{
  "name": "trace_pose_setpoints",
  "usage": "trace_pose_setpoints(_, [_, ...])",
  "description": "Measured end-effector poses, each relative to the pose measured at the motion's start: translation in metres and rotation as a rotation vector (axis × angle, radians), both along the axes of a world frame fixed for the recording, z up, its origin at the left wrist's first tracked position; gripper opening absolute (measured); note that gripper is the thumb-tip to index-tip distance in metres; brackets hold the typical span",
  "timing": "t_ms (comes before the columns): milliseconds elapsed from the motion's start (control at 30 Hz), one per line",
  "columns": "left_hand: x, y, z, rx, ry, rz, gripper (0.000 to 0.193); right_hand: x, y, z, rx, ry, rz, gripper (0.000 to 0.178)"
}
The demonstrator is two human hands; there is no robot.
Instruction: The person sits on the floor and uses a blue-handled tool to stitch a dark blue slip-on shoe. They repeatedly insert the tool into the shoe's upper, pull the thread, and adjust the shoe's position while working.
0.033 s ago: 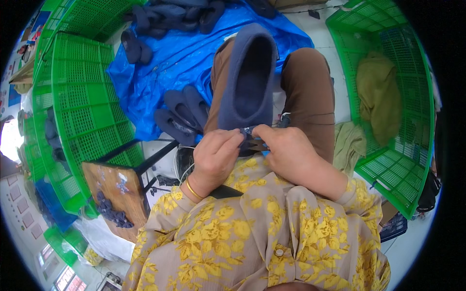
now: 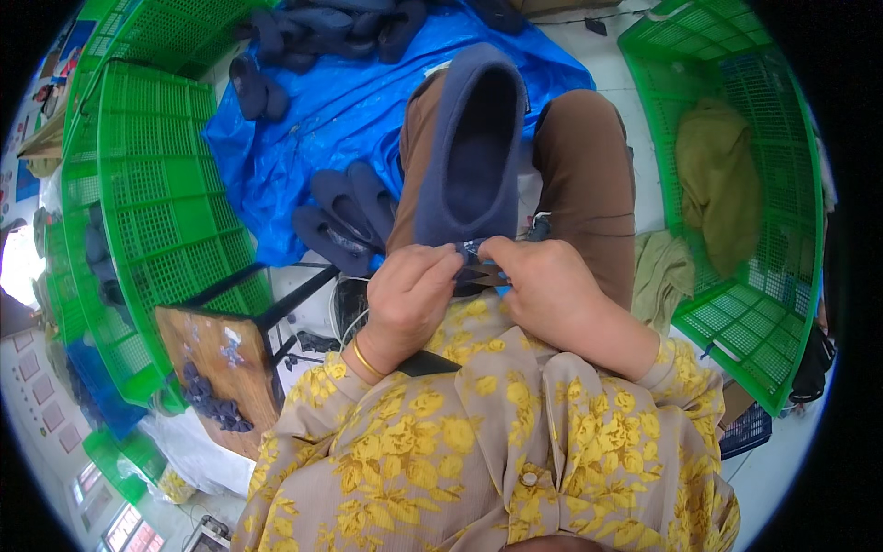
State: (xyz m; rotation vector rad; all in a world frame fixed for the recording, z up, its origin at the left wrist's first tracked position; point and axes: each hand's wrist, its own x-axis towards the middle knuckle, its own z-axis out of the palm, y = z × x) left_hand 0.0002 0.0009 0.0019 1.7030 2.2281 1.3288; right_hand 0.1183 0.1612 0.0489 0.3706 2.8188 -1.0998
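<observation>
Thumb and fingers of the left hand point(image 2: 411, 293) are pinched together at the near end of a navy felt slipper point(image 2: 469, 147), and the right hand point(image 2: 555, 287) faces it with its own fingertips pressed on the same spot. Between the two grips sits a small navy patterned piece point(image 2: 470, 247), pinched from both sides; its full shape is hidden by the fingers. Pointed metal blades point(image 2: 485, 276) poke out from under the right hand toward the left; the rest of that tool is covered.

From the hands, the slipper rises at 12 o'clock, its opening facing up, overlapping the left knee of the brown trousers point(image 2: 583, 156). A gold-coloured bangle point(image 2: 368, 361) circles the left wrist.

At 10 o'clock, three loose slippers point(image 2: 342, 216) lie near the left leg, beside a blue tarpaulin point(image 2: 308, 152); more navy slippers point(image 2: 342, 26) are heaped at 11 o'clock. A small wood-topped table point(image 2: 253, 377) stands at 8 o'clock, carrying a cluster of navy scraps point(image 2: 216, 402). At 3 o'clock a pale green cloth point(image 2: 660, 271) lies beside a green plastic basket point(image 2: 736, 315), and an olive cloth bundle point(image 2: 716, 184) rests inside that basket.
</observation>
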Motion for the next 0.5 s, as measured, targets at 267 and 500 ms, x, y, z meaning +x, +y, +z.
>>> trace_pose_setpoints(267, [-0.005,-0.005,-0.005,-0.015,0.009,-0.027,0.028,-0.007,-0.015,-0.015,-0.012,0.019,-0.034,0.019])
trace_pose_setpoints(500, [0.0,-0.006,0.002,0.0,-0.029,0.0,0.03,0.004,-0.009,-0.023,-0.131,0.044,-0.09,0.025])
